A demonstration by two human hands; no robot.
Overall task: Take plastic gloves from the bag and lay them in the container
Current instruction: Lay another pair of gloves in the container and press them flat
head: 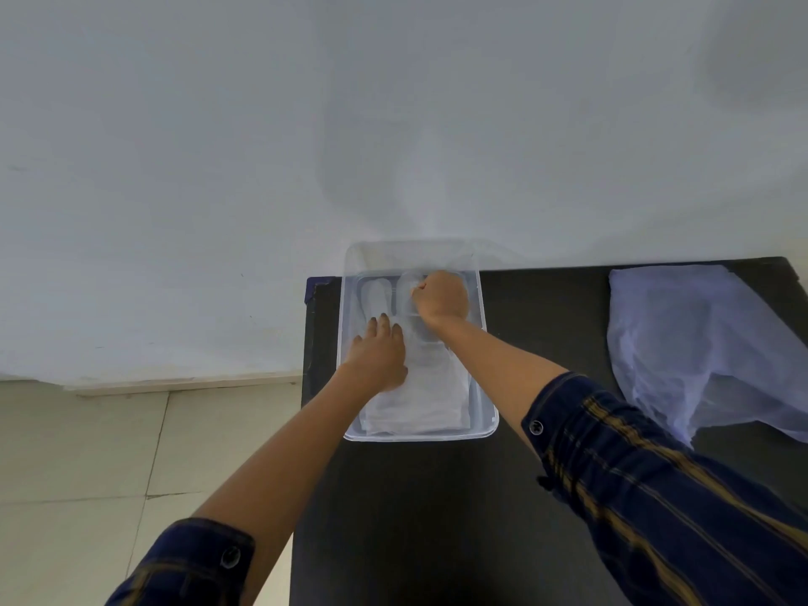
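A clear plastic container (489, 400) stands at the far left of the black table. Inside it lie translucent plastic gloves (430, 395), stacked flat with their fingers pointing away from me. My left hand (378, 354) rests flat on the gloves at the container's left side, fingers spread. My right hand (441, 297) is curled over the finger end of the top glove at the far end of the container, pinching the thin film. The pale bluish plastic bag (695, 343) lies crumpled on the table to the right, apart from both hands.
The black table (437, 518) ends just left of the container, and its far edge meets a white wall (306, 124). Beige floor tiles (87, 474) show to the left below. My plaid sleeves are rolled up at both forearms.
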